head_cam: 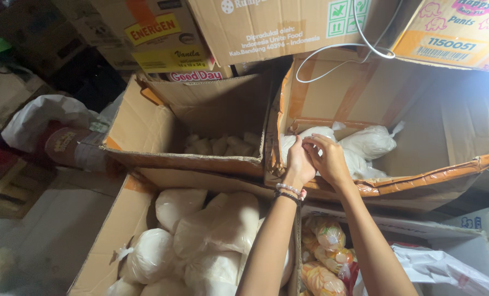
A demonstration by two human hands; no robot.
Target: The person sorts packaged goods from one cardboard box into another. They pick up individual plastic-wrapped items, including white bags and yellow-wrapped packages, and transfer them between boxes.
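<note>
1. The upper right cardboard box (420,164) is brown and creased, with glossy orange tape along its torn front rim; it holds soft, knotted clear plastic bags of white contents (365,143).
2. The left hand (299,161) and right hand (329,159) meet over this box's front rim, fingers curled and pinching together at the top of 1 white bag (318,133); what exactly they grip is hidden by the fingers.
3. That bag lies directly under and behind both hands, against the box's left wall.
4. A beaded bracelet (289,191) circles the left wrist.
5. The lower left box (107,241) holds plump rounded white bags; beside it, bags of orange-and-white pieces (324,257) look crinkled.
</note>
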